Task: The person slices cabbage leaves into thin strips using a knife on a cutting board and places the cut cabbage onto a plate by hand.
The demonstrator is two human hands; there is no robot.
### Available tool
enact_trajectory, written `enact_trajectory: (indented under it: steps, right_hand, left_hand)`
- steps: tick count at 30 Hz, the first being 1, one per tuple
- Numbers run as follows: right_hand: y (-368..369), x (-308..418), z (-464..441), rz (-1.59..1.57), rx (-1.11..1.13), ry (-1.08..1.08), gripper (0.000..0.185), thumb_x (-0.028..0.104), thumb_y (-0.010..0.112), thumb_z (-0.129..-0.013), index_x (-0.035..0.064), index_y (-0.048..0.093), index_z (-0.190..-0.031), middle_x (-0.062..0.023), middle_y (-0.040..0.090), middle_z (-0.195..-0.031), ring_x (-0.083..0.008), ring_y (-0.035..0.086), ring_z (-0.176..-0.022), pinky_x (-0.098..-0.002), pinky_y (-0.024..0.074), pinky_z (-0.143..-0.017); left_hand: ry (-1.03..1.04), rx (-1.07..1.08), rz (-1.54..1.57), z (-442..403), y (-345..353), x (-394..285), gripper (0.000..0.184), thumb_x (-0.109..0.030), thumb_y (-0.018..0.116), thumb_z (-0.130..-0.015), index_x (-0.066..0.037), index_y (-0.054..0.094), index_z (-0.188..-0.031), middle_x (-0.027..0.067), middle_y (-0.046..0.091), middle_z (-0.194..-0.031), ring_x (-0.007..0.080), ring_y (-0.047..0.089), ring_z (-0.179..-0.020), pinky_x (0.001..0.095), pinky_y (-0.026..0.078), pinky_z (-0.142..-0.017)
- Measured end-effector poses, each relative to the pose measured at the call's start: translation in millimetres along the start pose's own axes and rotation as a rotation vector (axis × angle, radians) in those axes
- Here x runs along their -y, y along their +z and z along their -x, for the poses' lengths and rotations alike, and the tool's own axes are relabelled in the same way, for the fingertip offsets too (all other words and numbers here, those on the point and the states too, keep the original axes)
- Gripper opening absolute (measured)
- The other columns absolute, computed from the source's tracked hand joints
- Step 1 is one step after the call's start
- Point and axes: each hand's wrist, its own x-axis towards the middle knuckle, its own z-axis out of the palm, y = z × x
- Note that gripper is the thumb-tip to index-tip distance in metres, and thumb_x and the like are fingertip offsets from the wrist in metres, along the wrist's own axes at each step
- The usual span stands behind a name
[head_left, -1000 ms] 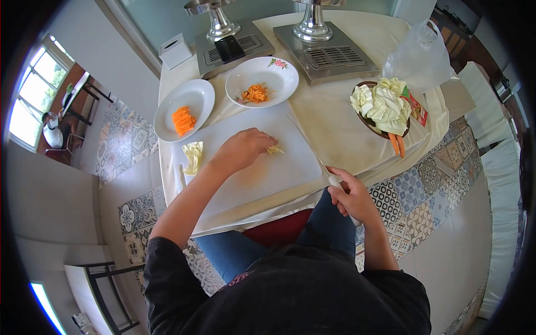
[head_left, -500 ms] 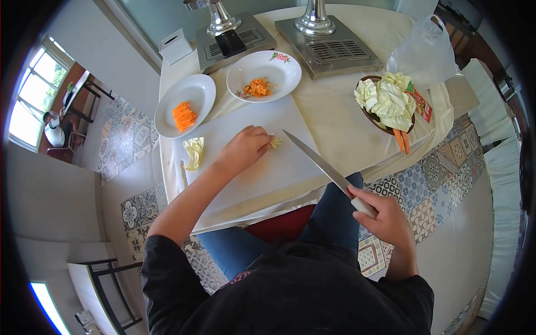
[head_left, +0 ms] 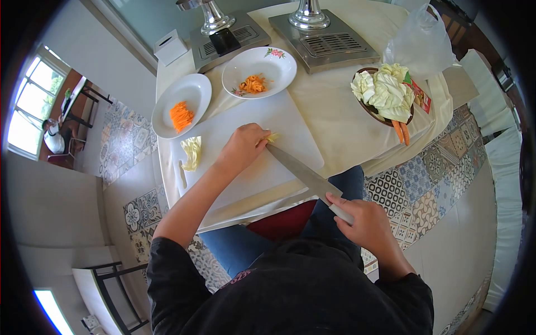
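Observation:
My left hand is closed over cut cabbage on the white cutting board; pale shreds poke out past the fingertips, and the rest is hidden under the hand. In my right hand is a large kitchen knife, gripped by its light handle. Its blade slants up and left, the tip close to the cabbage and the left fingers. A loose cabbage leaf lies at the board's left side.
Behind the board stand a white plate with shredded carrot and a flowered plate with more carrot shreds. A basket of cabbage leaves with carrots, a plastic bag and metal stands occupy the table. A person sits far left.
The knife and my right hand have moved left and slightly down, bringing the blade's tip close to the cabbage. My left hand stays on the cabbage; the view has shifted slightly.

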Motion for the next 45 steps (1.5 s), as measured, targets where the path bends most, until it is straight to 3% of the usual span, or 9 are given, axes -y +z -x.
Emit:
enact_trajectory:
  steps: [13, 19, 24, 27, 31, 45]
  right_hand:
    - [38, 3, -25, -0.016, -0.136, -0.056, 0.056, 0.017, 0.074, -0.080, 0.0246, 0.066, -0.134, -0.0094, 0.061, -0.072, -0.0324, 0.064, -0.066, -0.0440, 0.0522, -0.060]
    - [28, 18, -56, 0.040, -0.120, -0.144, 0.055, 0.017, 0.074, -0.080, 0.0220, 0.066, -0.134, -0.0110, 0.061, -0.071, -0.0318, 0.064, -0.066, -0.0447, 0.0514, -0.061]
    - [33, 43, -111, 0.077, -0.119, -0.243, 0.053, 0.017, 0.072, -0.082, 0.0199, 0.066, -0.134, -0.0127, 0.064, -0.075, -0.0339, 0.066, -0.070, -0.0458, 0.0526, -0.064]
    - [31, 74, -149, 0.067, -0.074, -0.220, 0.051, 0.014, 0.072, -0.080, 0.0162, 0.067, -0.131, -0.0187, 0.069, -0.084, -0.0370, 0.067, -0.076, -0.0451, 0.0540, -0.070]
    - [44, 94, -196, 0.080, -0.042, -0.226, 0.049, 0.015, 0.069, -0.082, 0.0160, 0.067, -0.132, -0.0186, 0.071, -0.085, -0.0369, 0.068, -0.078, -0.0462, 0.0548, -0.071]
    - [21, 122, -236, 0.165, 0.131, -0.218, 0.045, 0.012, 0.061, -0.085, 0.0114, 0.068, -0.129, -0.0187, 0.072, -0.085, -0.0371, 0.070, -0.078, -0.0472, 0.0562, -0.072]
  left_hand:
    - [0.020, -0.057, -0.023, 2, 1, 2, 0.019, -0.005, 0.069, -0.086, -0.002, 0.075, -0.103, 0.0139, 0.071, -0.094, 0.0327, 0.068, -0.088, 0.0406, 0.056, -0.080]
    - [0.032, -0.098, -0.049, 2, -36, 17, 0.019, -0.007, 0.070, -0.087, -0.003, 0.075, -0.105, 0.0138, 0.071, -0.095, 0.0326, 0.067, -0.090, 0.0410, 0.055, -0.082]
    - [-0.066, -0.153, -0.086, -2, -78, 58, 0.019, -0.009, 0.070, -0.089, -0.004, 0.076, -0.106, 0.0132, 0.072, -0.096, 0.0315, 0.068, -0.089, 0.0388, 0.055, -0.082]
    - [-0.167, -0.116, -0.080, -11, -106, 89, 0.020, -0.010, 0.071, -0.089, -0.006, 0.076, -0.107, 0.0118, 0.072, -0.097, 0.0282, 0.069, -0.089, 0.0364, 0.055, -0.081]
    - [-0.292, -0.110, -0.010, -25, -123, 140, 0.020, -0.012, 0.073, -0.087, -0.010, 0.078, -0.106, 0.0097, 0.073, -0.097, 0.0237, 0.068, -0.085, 0.0338, 0.055, -0.080]
    - [-0.324, -0.033, -0.032, -38, -112, 204, 0.024, -0.009, 0.077, -0.082, -0.009, 0.078, -0.106, 0.0135, 0.075, -0.098, 0.0262, 0.069, -0.086, 0.0344, 0.055, -0.081]
